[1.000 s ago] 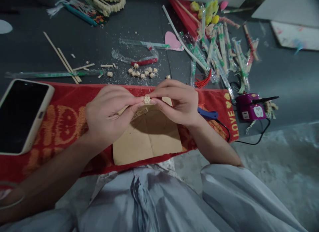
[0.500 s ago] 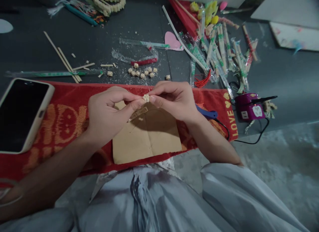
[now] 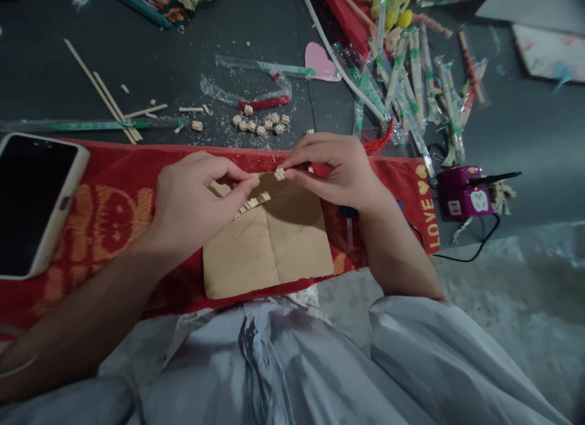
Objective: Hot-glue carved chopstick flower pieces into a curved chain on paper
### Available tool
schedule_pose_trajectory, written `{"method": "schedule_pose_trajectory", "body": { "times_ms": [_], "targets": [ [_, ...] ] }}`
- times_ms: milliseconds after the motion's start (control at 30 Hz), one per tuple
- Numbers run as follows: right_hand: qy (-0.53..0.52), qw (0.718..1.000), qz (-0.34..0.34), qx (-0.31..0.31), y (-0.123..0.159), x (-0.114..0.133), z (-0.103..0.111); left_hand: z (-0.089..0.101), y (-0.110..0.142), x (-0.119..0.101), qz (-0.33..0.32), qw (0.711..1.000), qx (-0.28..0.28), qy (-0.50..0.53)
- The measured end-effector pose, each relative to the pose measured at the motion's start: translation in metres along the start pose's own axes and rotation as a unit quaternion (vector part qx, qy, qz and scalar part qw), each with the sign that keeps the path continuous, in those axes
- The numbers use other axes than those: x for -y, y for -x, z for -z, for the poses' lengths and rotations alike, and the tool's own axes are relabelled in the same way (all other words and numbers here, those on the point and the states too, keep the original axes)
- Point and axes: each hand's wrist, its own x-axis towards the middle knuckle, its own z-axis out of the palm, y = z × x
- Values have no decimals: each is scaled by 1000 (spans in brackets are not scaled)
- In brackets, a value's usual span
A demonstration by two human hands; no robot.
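Between the thumb and fingers of my right hand is a small flower-shaped cluster of pale wooden sticks. Just left of it, my left hand is closed in a pinch, apart from the cluster; I cannot make out whether its fingertips hold anything. Both hands hover over a tan cardboard sheet. A row of short pale wooden pieces lies on the sheet, partly covered by my left fingers. Beyond my hands, several similar clusters are scattered on the dark table.
A red towel lies under the cardboard, with a phone at left. Thin sticks and crumbs dot the table. Wrapped stick bundles, a red tassel and a purple corded device are at right.
Both hands were pinching the cluster together. Now the left fingers have come off it and moved slightly left, while the right hand keeps it. The camera view has shifted a little.
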Motion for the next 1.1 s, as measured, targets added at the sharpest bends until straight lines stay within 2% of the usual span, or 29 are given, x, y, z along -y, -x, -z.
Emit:
{"method": "schedule_pose_trajectory", "body": {
  "times_ms": [167,300,367,533,733,867,1000,1100],
  "targets": [
    [25,999,-11,44,4,-5,6,5,-3,6,-32,996,84,-24],
    [37,998,-17,54,5,-6,6,9,-6,13,-55,984,162,-46],
    [47,997,-18,60,5,-5,6,8,-6,17,-60,980,181,-59],
    [48,997,-19,51,4,-4,5,2,-4,20,-78,979,178,-67],
    [55,997,-27,54,5,-9,5,-1,-1,14,-118,974,112,-156],
    [53,997,-19,47,5,-10,6,-3,3,16,-152,970,116,-148],
    [55,997,-27,52,4,-7,6,-3,4,18,-103,984,108,-101],
    [55,996,-33,56,4,-6,6,-2,3,18,-65,984,125,-110]
  ]
}}
